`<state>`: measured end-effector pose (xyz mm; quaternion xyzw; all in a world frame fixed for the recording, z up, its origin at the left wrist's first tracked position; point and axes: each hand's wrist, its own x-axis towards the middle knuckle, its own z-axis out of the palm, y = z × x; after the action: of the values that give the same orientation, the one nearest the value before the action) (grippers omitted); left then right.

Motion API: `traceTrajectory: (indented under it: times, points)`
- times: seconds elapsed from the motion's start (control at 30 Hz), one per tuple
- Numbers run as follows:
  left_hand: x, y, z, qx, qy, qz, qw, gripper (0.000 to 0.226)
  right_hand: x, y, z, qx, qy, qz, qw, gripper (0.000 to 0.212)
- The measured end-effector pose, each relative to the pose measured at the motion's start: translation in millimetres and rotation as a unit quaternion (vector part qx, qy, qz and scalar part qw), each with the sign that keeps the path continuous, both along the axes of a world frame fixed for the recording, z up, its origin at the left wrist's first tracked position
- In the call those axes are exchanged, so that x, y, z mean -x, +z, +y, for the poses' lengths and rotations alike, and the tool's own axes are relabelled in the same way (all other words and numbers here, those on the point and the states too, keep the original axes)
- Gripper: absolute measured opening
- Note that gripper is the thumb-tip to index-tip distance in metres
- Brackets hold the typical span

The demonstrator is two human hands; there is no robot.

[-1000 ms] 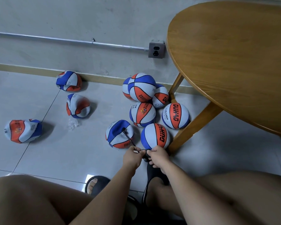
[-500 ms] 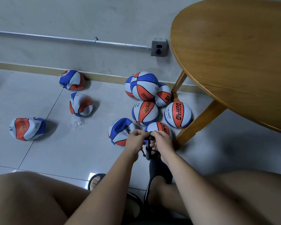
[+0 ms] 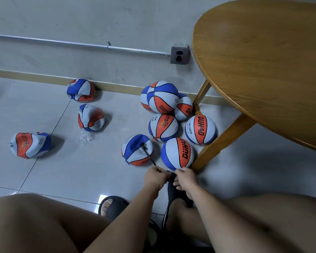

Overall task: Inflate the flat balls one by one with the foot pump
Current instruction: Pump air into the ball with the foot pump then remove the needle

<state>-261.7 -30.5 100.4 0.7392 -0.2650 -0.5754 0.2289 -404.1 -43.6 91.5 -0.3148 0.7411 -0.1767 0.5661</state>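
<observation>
Head view. Left hand and right hand sit low over the floor, knuckles close together. Both are clenched around the top of the black pump, which is mostly hidden between them. A thin black hose runs from the left hand to a part-flat ball just ahead. Three crumpled flat balls lie scattered to the left. Round balls cluster beside the wooden table leg. A black sandal is below the hands.
</observation>
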Motion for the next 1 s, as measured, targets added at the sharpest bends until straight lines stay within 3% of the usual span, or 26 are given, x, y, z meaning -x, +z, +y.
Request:
traceTrajectory:
  times: [0.07,0.17,0.33,0.57,0.67,0.93,1.0]
  points:
    - [-3,2,-2,0.004,0.015,0.001,1.0,0.015,-5,7,-2,0.005,0.012,-0.019,1.0,0.017]
    - [-16,17,-17,0.03,0.051,0.073,0.996,0.017,-12,24,-14,0.043,0.011,-0.065,0.997,0.011]
    - [-36,61,-54,0.066,0.027,0.125,0.99,0.018,-18,56,-46,0.095,-0.025,-0.119,0.988,0.014]
    - [-34,50,-39,0.003,-0.008,0.128,0.992,0.015,-16,44,-24,0.044,-0.039,-0.13,0.99,0.016]
    - [-29,36,-29,-0.01,-0.004,0.104,0.994,0.016,-15,34,-17,0.031,-0.021,-0.107,0.994,0.008]
    - [-4,3,-5,0.002,-0.029,-0.03,0.999,0.018,-7,11,-1,0.021,0.019,-0.006,1.0,0.011]
    - [-1,3,-4,0.0,-0.026,-0.025,0.999,0.018,-5,13,0,0.025,0.034,0.009,0.999,0.008]
